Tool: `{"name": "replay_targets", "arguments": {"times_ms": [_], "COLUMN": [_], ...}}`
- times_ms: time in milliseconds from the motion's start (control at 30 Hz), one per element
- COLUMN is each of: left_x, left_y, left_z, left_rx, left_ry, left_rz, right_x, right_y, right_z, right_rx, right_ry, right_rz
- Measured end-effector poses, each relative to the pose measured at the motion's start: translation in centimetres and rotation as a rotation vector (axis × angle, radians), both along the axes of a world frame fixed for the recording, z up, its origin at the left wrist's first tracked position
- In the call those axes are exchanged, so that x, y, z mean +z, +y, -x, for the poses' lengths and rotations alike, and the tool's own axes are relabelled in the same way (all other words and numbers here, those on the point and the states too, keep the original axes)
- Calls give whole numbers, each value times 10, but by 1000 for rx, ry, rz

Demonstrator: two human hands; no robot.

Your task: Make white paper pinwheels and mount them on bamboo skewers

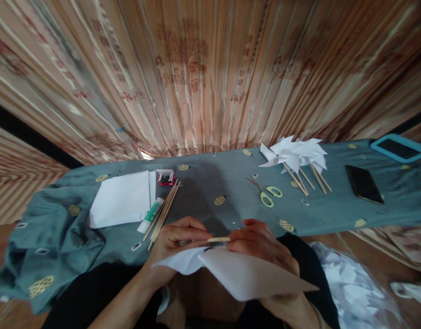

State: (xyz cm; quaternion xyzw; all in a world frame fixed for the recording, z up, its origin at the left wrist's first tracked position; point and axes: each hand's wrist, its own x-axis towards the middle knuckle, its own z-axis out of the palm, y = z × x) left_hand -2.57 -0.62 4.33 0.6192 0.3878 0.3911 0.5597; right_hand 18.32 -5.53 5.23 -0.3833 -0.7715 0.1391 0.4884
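Observation:
Between my two hands is a short visible length of wooden stick (218, 239), lying crosswise. My left hand (181, 235) pinches one side of it, and my right hand (260, 244) closes on the other. Just below hangs a white paper pinwheel (244, 272), its folded blades spreading toward me and over the right wrist. A small dark part shows where paper and stick meet, too blurred to name. Part of my right fingers is hidden by the paper.
On the green cloth (203, 183) lie white paper sheets (123, 196), a glue stick (151, 214), wooden sticks (165, 212), a small red box of dark pins (166, 177), scissors (267, 194), finished pinwheels (292, 155), a phone (364, 183) and a blue-framed tablet (400, 147). A plastic bag (357, 283) stands lower right.

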Motion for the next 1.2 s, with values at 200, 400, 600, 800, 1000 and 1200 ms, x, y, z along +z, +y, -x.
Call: {"name": "replay_targets", "arguments": {"times_ms": [200, 400, 600, 800, 1000, 1200], "left_x": [4, 5, 2, 9, 8, -12], "left_y": [1, 1, 1, -2, -6, -7], "left_z": [-2, -4, -3, -5, -8, -13], "left_rx": [16, 21, 9, 25, 33, 99], "left_ry": [-3, -15, -11, 29, 151, 143], "left_rz": [21, 17, 43, 88, 28, 129], "right_x": [1, 3, -1, 2, -10, -28], "right_y": [1, 1, 0, 2, 9, 24], "right_z": [1, 1, -2, 3, 13, 18], "right_rx": [1, -35, -5, -70, -138, -105], "right_ry": [-38, -11, -24, 129, 450, 746], "right_rz": [-21, -2, -7, 150, 558, 862]}}
